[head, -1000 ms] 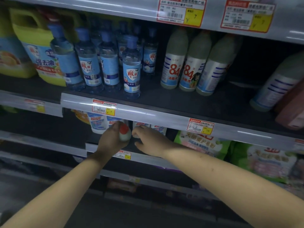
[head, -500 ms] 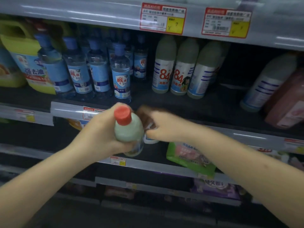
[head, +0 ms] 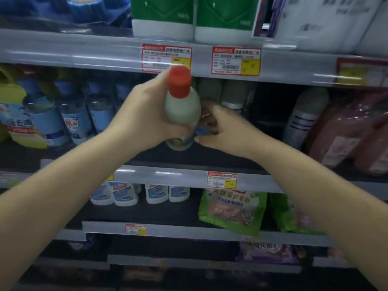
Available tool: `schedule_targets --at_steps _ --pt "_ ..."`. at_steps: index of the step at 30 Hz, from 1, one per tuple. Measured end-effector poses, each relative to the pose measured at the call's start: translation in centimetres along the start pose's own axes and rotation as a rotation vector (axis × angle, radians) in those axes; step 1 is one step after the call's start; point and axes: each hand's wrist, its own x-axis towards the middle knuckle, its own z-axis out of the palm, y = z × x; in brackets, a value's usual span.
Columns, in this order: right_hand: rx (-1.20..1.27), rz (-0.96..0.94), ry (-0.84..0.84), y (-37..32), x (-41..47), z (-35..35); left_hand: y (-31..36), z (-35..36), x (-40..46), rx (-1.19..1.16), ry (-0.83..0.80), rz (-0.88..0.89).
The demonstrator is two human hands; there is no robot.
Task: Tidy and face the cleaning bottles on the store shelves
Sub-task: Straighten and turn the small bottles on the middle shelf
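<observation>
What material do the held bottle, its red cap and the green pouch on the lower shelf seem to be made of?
Bottle: probably matte, translucent plastic; its milky body lets light through.
Red cap: likely hard plastic, with an even opaque colour.
Green pouch: seemingly flexible printed plastic film; it looks soft and slightly glossy.

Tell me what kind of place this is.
Most likely a shop's household-cleaning aisle. Tiered shelves carry red-and-yellow price tags on their front rails, with rows of identical blue-capped bottles and green detergent pouches. The left hand grips a red-capped bottle.
</observation>
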Motion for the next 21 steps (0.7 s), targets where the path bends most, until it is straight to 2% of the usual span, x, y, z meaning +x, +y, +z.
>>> schedule_targets --at_steps 3,9,13,18,21 --pt "0.042 0.058 0.012 1.4 -0.5 0.0 -0.8 2.1 0.4 0.129 -0.043 0.084" --pt "0.052 0.155 0.026 3.8 -0.7 0.1 -2.5 5.6 2.1 0.181 -0.143 -0.002" --pt "0.107 0.271 0.042 4.8 -0.1 0.3 -3.2 6.3 4.1 0.085 -0.144 -0.025" --pt "0.047 0.340 0.075 6.0 -0.1 0.0 -3.6 6.2 6.4 0.005 -0.163 -0.095" --pt "-0.002 0.362 0.229 7.3 -0.4 -1.0 -4.2 5.9 7.0 -0.123 -0.175 -0.188"
